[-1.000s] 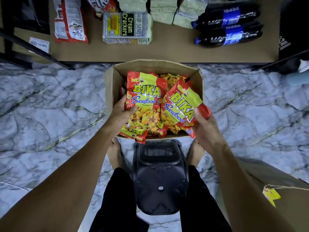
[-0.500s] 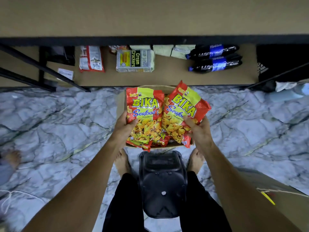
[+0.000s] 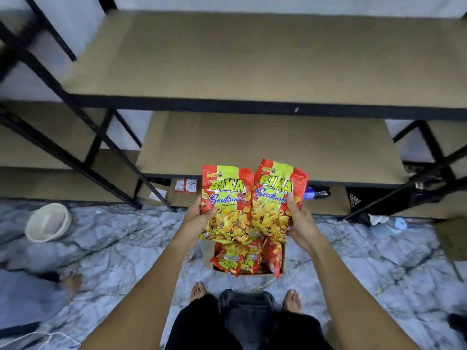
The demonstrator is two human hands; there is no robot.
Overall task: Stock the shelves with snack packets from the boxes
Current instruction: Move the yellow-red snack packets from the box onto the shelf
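Marble floor (image 3: 113, 248), rack ahead. Left hand (image 3: 199, 218) grips left packet (image 3: 225, 198), right hand (image 3: 300, 223) grips right packet (image 3: 275, 195); both at frame centre, above box (image 3: 209, 248). Advice: lift level to middle shelf (image 3: 265, 147), stand upright, labels forward, light squeeze.

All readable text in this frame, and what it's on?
"BIKA": left packet, in left hand.
"Seafood": left packet, below that.
"BIKA": right packet, in right hand.
"Seafood": right packet, last letter partly hidden.
Small print on both: too small.
Box packets: blurred.
White pack, low shelf: unreadable.
Black bag: striped logo, lettering too small.
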